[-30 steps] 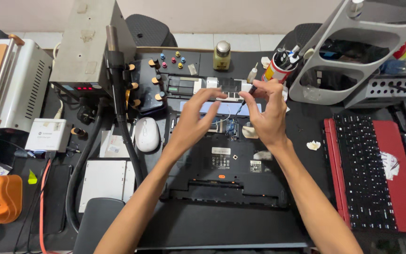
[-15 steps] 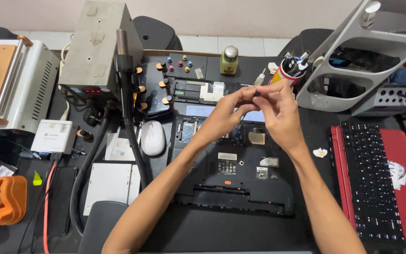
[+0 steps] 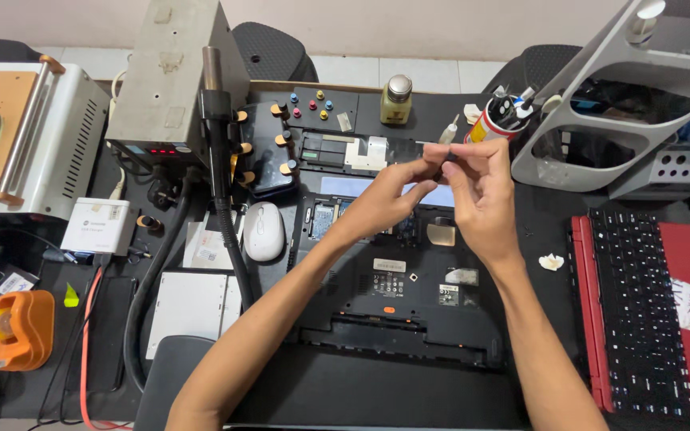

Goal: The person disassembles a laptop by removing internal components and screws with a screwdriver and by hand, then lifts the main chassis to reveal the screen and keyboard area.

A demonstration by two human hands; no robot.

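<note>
Both my hands hover above an opened black laptop base lying upside down on the desk. My left hand and my right hand meet at the fingertips, pinching a small dark part between them. The part is mostly hidden by my fingers, so its shape is unclear. Under my hands lie the laptop's exposed board with a copper-coloured plate and a light blue strip.
A grey hot-air station with its black hose stands at the back left, beside a white mouse. A red laptop keyboard lies on the right. A grey rack, a small bottle and an orange tape dispenser are around.
A second ago my hands were spread on a long pale strip at the back. They have drawn together and now pinch a small dark part; the view has shifted slightly.
</note>
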